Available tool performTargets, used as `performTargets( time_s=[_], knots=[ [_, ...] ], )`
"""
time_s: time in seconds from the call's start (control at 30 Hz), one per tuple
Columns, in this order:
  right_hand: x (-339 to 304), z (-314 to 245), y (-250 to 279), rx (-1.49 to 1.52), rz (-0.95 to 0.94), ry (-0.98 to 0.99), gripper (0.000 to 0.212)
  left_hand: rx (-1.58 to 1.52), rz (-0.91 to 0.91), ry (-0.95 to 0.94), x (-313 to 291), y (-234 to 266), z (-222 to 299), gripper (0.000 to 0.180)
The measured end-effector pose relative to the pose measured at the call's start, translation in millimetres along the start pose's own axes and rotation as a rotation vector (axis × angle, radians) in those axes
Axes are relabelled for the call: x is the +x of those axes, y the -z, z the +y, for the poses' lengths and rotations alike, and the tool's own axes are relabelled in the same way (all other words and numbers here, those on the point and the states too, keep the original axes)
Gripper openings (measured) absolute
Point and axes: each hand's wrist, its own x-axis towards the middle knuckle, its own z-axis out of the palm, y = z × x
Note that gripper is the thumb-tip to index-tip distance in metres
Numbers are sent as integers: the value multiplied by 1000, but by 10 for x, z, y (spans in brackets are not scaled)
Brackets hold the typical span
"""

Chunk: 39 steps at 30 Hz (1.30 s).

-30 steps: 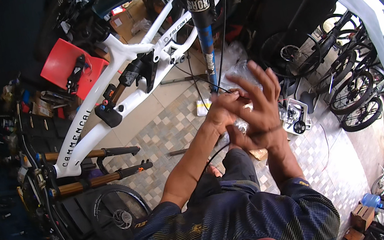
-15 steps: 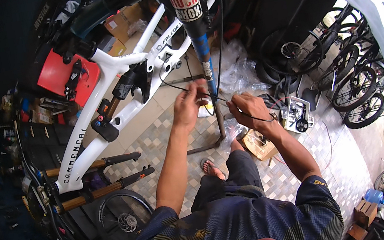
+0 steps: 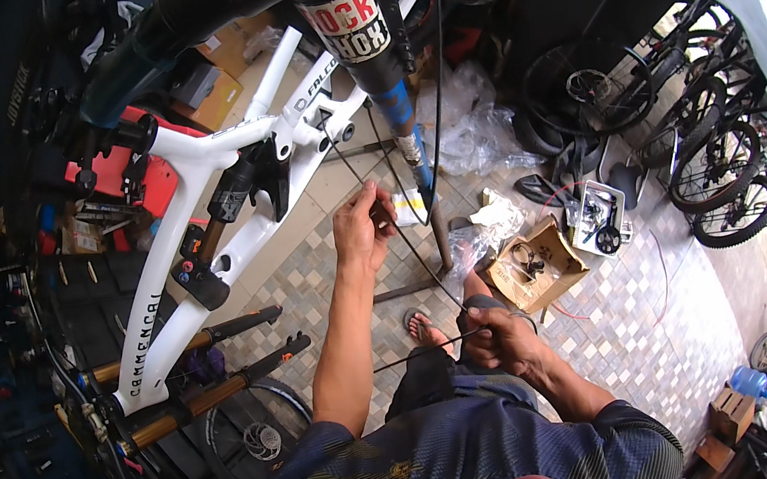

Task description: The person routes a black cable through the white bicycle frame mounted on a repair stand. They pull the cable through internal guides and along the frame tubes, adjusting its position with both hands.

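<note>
A thin black bicycle cable [image 3: 424, 261] runs down from the white bike frame [image 3: 161, 241] in front of me, past my left fingers to my right hand. My left hand [image 3: 364, 231] is raised in front of the frame's rear part, its fingers curled at the cable. Lower and nearer my lap, my right hand [image 3: 502, 341] is closed round the cable, whose end sticks out to the left. The frame hangs from a black repair stand [image 3: 349, 2]. Another black cable loop [image 3: 439, 129] hangs beside the stand's post.
An open cardboard box [image 3: 538, 266] and a white parts tray [image 3: 598, 219] stand on the tiled floor to the right. Several bikes [image 3: 706, 135] line the far right. A fork [image 3: 217, 394] juts out at left. A red chair [image 3: 153, 182] stands behind the frame.
My right hand has moved down toward my lap with the cable, stretching it away from my left hand. The left hand has shifted slightly down and left. My view has tilted a little.
</note>
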Motion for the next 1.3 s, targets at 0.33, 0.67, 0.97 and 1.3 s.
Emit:
performTargets(
  time_s=[0.33, 0.67, 0.97, 1.3],
  knots=[
    [646, -321, -135, -410, 152, 403, 37, 48, 73, -176, 779, 142, 221, 26],
    [-367, -84, -362, -1678, 613, 1014, 29, -735, 49, 175, 549, 284, 88, 38],
    [-37, -291, -703, -1840, 516, 1162, 24, -1095, -88, 295, 1253, 241, 219, 28],
    [-580, -376, -860, -1882, 587, 1181, 26, -1203, -184, 359, 755, 437, 42, 25]
  ],
)
